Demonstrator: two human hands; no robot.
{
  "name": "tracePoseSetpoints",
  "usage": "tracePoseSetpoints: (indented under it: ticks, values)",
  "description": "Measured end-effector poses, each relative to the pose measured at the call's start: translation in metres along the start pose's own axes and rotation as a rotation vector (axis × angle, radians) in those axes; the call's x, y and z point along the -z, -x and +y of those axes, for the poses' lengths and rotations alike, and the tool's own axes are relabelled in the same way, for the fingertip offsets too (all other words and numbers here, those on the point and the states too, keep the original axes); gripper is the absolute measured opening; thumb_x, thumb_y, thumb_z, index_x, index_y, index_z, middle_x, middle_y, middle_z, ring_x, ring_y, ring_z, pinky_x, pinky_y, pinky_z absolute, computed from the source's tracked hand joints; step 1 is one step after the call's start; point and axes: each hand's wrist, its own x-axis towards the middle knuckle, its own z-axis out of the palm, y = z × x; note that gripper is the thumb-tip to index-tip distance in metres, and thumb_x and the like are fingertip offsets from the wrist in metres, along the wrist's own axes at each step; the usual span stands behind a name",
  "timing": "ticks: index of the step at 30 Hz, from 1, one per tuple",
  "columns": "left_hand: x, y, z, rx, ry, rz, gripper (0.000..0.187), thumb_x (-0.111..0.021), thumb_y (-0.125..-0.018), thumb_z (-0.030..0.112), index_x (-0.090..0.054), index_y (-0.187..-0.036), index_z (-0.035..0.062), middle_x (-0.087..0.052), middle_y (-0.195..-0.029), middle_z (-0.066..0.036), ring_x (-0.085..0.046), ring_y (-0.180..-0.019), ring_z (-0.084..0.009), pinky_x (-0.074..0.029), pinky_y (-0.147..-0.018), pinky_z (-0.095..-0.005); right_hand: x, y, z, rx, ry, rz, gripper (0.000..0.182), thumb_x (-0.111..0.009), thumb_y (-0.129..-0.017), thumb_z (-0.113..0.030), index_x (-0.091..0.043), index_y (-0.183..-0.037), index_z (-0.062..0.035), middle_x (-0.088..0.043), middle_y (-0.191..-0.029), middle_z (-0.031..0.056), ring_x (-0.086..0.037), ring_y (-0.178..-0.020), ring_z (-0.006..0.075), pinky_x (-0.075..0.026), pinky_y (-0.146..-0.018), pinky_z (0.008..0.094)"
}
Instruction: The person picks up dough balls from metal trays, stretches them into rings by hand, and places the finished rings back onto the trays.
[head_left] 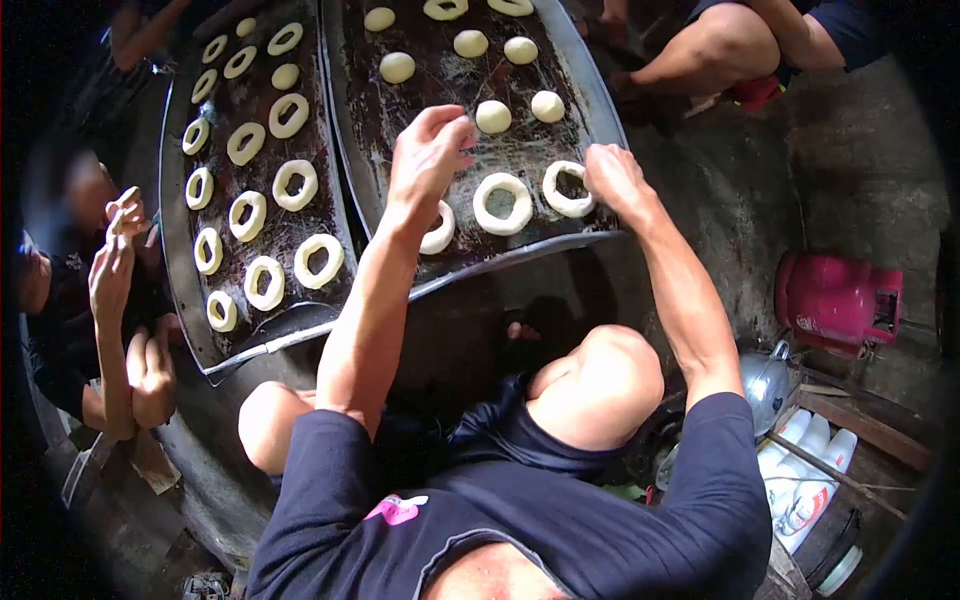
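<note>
My right hand [617, 182] is closed at the right edge of a raw dough ring [553, 198], near the tray's right front corner. Its fingertips are partly hidden, but they seem to pinch the ring. My left hand [430, 155] hovers over the same dark metal tray [440, 110], fingers bent and apart, with nothing visible in them. Close to it sits a round dough ball [493, 117], with another ball [547, 106] to the right. A dough ring [502, 233] lies between my hands, and another ring [440, 236] is partly covered by my left wrist.
A second tray [345, 262] on the left holds several dough rings and a few balls. At the left, another person's hands [113, 255] are raised beside it. A pink gas cylinder [825, 300], metal pot [763, 385] and white bottles [805, 490] stand at the right.
</note>
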Motion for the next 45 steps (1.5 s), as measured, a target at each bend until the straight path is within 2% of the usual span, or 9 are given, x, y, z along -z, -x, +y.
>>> tracePoseSetpoints:
  ticks: [4,17,30,32,33,34,36,40,45]
  values:
    - [0.017,0.01,-0.003,-0.005,0.094,0.0,0.028,-0.055,-0.093,0.019,-0.056,-0.115,0.0022,-0.065,-0.101,-0.009,-0.062,-0.091,-0.015,-0.052,-0.079,-0.029,0.01,-0.056,-0.008,-0.052,-0.369,0.428,0.029,-0.053,-0.086,-0.024,-0.064,-0.088,0.0022,-0.064,-0.089,0.0267,-0.063,-0.087,0.0432,-0.05,-0.078,0.0486]
    - [-0.016,0.014,-0.024,-0.049,0.164,-0.324,0.047,-0.059,-0.093,0.022,-0.045,-0.13,-0.0024,-0.058,-0.118,-0.013,-0.059,-0.101,-0.0155,-0.051,-0.084,-0.0298,0.025,0.022,-0.078,0.037,-1.56,0.011,0.045,-0.066,-0.08,-0.003,-0.045,-0.119,0.0029,-0.063,-0.094,0.0108,-0.061,-0.084,0.0128,-0.051,-0.072,0.0242]
    - [-0.033,0.03,0.002,-0.063,0.703,-0.191,0.055,-0.048,-0.077,-0.009,-0.038,-0.13,0.0004,-0.06,-0.097,-0.013,-0.06,-0.085,-0.0166,-0.05,-0.077,-0.0286,0.027,0.05,-0.077,0.273,-0.705,0.263,0.016,-0.053,-0.087,-0.01,-0.056,-0.099,0.0013,-0.067,-0.088,0.0169,-0.067,-0.082,0.02,-0.051,-0.069,0.0325]
    - [-0.031,0.039,0.006,0.107,1.008,-0.352,0.05,-0.052,-0.077,-0.006,-0.041,-0.126,-0.0005,-0.061,-0.095,-0.013,-0.058,-0.076,-0.0151,-0.05,-0.075,-0.0292,0.032,0.042,-0.062,0.143,-1.1,0.169,0.016,-0.053,-0.087,-0.009,-0.055,-0.098,0.0018,-0.066,-0.086,0.0156,-0.066,-0.078,0.0201,-0.051,-0.07,0.0307]
    - [-0.05,0.038,-0.003,-0.271,0.318,-0.202,0.037,-0.058,-0.081,0.004,-0.049,-0.117,-0.001,-0.061,-0.09,-0.009,-0.055,-0.071,-0.0114,-0.049,-0.071,-0.027,0.044,0.033,-0.057,0.105,-1.56,0.177,0.017,-0.053,-0.086,-0.006,-0.051,-0.1,0.0032,-0.064,-0.084,0.0134,-0.065,-0.075,0.0198,-0.052,-0.069,0.0292]
    - [-0.046,0.04,-0.01,0.203,0.54,-0.433,0.028,-0.064,-0.083,0.017,-0.057,-0.104,0.0002,-0.061,-0.088,-0.004,-0.054,-0.069,-0.0081,-0.046,-0.068,-0.0238,0.059,0.037,-0.051,0.006,-1.72,0.211,0.021,-0.053,-0.084,-0.003,-0.047,-0.103,0.0042,-0.06,-0.081,0.0108,-0.062,-0.069,0.018,-0.052,-0.067,0.0293]
    - [-0.059,0.044,-0.001,0.111,0.395,-0.546,0.022,-0.062,-0.085,0.02,-0.059,-0.097,0.002,-0.061,-0.083,-0.001,-0.053,-0.065,-0.0069,-0.044,-0.063,-0.022,0.047,0.042,-0.052,-0.006,-2.06,0.202,0.024,-0.053,-0.084,-0.003,-0.045,-0.105,0.005,-0.059,-0.081,0.0109,-0.061,-0.066,0.0161,-0.052,-0.066,0.0292]
    - [-0.039,0.022,-0.007,0.047,0.823,-0.292,0.02,-0.054,-0.09,0.024,-0.055,-0.094,0.004,-0.057,-0.078,0.0,-0.051,-0.064,-0.0079,-0.043,-0.059,-0.0238,0.041,0.058,-0.054,0.08,-1.535,-0.241,0.018,-0.053,-0.093,-0.015,-0.056,-0.091,0.0018,-0.056,-0.066,0.0029,-0.055,-0.058,0.0114,-0.048,-0.06,0.0243]
    - [-0.055,0.039,0.001,0.131,0.45,-0.464,0.02,-0.062,-0.088,0.019,-0.058,-0.101,0.0037,-0.053,-0.073,0.003,-0.044,-0.058,-0.0051,-0.038,-0.051,-0.0194,0.056,0.059,-0.027,0.135,-1.808,-0.087,0.02,-0.061,-0.091,-0.021,-0.058,-0.087,-0.0017,-0.059,-0.069,0.0029,-0.053,-0.056,0.0077,-0.044,-0.054,0.0223]
